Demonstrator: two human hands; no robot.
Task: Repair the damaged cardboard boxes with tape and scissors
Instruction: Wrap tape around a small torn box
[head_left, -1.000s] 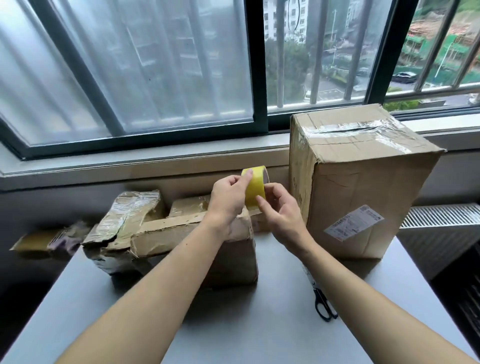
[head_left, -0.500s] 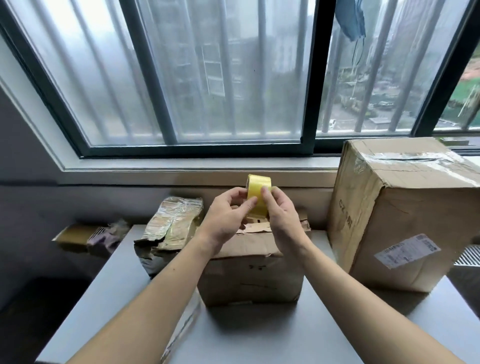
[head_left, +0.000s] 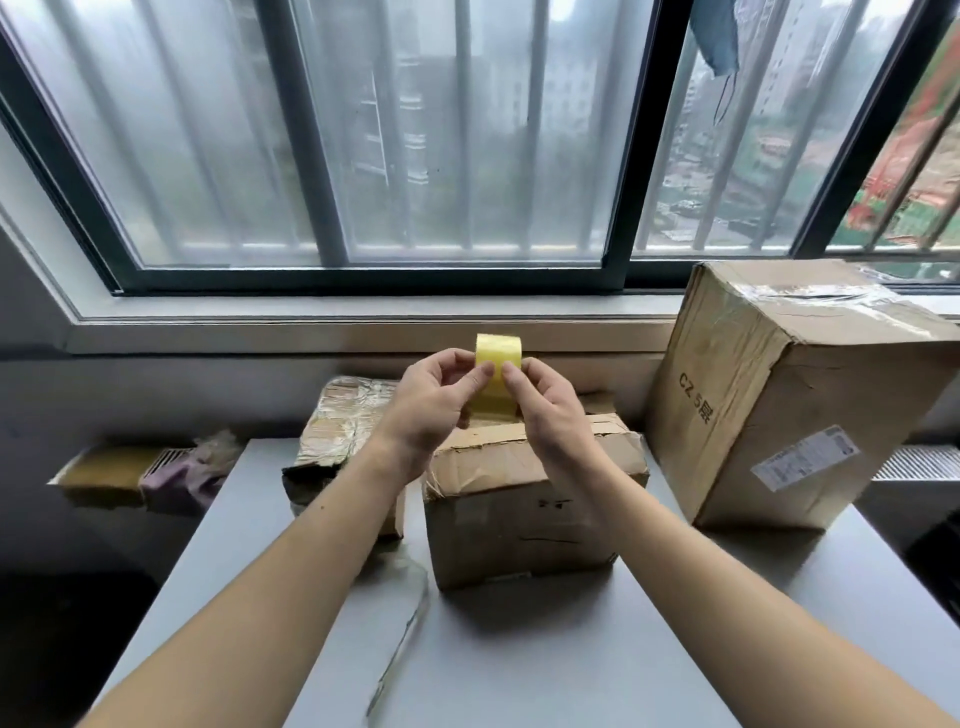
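Head view — glossy yellow tape roll (head_left: 497, 370), both hands (head_left: 427, 410) (head_left: 551, 410)

You're in a high-rise flat: barred sliding window (head_left: 363, 156) over tower blocks, radiator (head_left: 919, 462), worn parcels on a grey table (head_left: 519, 675).

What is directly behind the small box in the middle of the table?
Behind the small box only a cardboard corner shows, by the right hand. Both hands and the tape roll cover the rest.
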